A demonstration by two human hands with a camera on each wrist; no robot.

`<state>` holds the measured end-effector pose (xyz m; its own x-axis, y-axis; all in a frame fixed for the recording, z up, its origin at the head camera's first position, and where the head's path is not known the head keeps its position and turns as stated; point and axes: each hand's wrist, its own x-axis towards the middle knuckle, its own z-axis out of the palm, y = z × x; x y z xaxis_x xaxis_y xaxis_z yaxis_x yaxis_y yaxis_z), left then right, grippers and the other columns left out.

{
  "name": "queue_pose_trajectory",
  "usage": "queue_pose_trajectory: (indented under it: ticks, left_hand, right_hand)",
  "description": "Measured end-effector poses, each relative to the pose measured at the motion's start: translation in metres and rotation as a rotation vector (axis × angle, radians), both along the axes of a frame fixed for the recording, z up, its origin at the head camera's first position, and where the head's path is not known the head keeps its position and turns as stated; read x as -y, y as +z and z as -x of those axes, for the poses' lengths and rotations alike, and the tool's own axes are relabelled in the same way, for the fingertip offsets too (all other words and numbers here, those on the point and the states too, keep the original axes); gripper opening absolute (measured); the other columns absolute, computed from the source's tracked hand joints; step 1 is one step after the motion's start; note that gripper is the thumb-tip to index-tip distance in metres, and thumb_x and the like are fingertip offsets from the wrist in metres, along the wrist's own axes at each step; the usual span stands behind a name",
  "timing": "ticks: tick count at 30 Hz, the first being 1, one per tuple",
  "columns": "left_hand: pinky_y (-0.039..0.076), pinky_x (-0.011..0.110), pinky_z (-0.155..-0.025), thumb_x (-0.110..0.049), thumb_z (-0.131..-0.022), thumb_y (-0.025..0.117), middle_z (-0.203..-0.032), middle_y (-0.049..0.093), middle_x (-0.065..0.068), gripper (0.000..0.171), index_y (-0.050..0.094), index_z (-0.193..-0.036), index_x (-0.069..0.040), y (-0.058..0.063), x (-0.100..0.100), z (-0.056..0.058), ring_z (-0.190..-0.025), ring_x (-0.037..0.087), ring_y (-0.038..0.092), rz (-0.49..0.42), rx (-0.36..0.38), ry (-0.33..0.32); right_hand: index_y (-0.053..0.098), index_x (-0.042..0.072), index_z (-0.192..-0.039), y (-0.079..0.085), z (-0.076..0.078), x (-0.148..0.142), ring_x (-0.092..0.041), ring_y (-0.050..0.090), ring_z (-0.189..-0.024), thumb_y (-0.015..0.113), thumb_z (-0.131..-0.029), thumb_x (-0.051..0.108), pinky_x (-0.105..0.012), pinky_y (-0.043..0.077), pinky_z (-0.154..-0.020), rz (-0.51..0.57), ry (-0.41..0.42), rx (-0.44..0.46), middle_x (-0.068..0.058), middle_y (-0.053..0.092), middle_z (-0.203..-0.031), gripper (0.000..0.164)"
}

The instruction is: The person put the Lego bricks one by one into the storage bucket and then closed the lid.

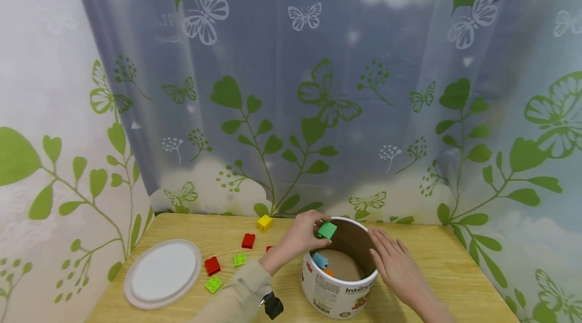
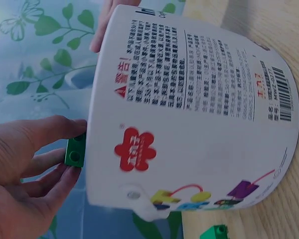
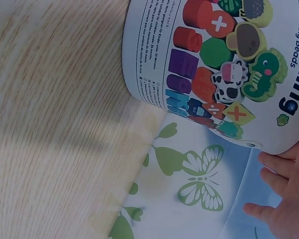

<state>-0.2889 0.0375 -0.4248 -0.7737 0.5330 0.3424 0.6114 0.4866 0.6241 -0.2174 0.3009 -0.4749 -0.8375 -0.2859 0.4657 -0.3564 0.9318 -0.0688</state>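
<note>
Over the mouth of a white round bucket point(image 1: 338, 290), my left hand point(image 1: 302, 234) pinches a green toy brick point(image 1: 327, 230) between thumb and fingers. In the left wrist view the same green brick point(image 2: 75, 151) shows beside the bucket's rim. My right hand point(image 1: 397, 265) rests on the rim's right side with its fingers straight. The right wrist view has those fingers point(image 3: 276, 172) at the printed bucket point(image 3: 214, 64). Inside the bucket lie a light blue brick point(image 1: 320, 261) and an orange piece point(image 1: 328, 273), partly hidden by the wall.
Left of the bucket, red bricks point(image 1: 211, 265), light green bricks point(image 1: 213, 284) and a yellow brick point(image 1: 264, 223) are scattered on the wooden table point(image 1: 436, 252). A white round lid point(image 1: 162, 272) lies at the far left. A patterned curtain point(image 1: 282, 110) hangs behind the table.
</note>
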Motion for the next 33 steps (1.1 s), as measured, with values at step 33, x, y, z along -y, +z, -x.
queue_pose_trajectory:
  ticks: [33]
  left_hand:
    - [0.053,0.024,-0.080,-0.021,-0.081,0.088,-0.115,0.067,0.006,0.046,0.070,-0.122,-0.009,-0.024,-0.037,0.011,-0.097,0.015,0.065,0.185,-0.081,0.037]
  right_hand:
    - [0.050,0.004,-0.149,0.000,0.001,0.000,-0.033,0.047,-0.140,0.054,-0.104,0.022,-0.061,0.037,-0.111,0.013,0.016,-0.001,-0.014,0.051,-0.151,0.048]
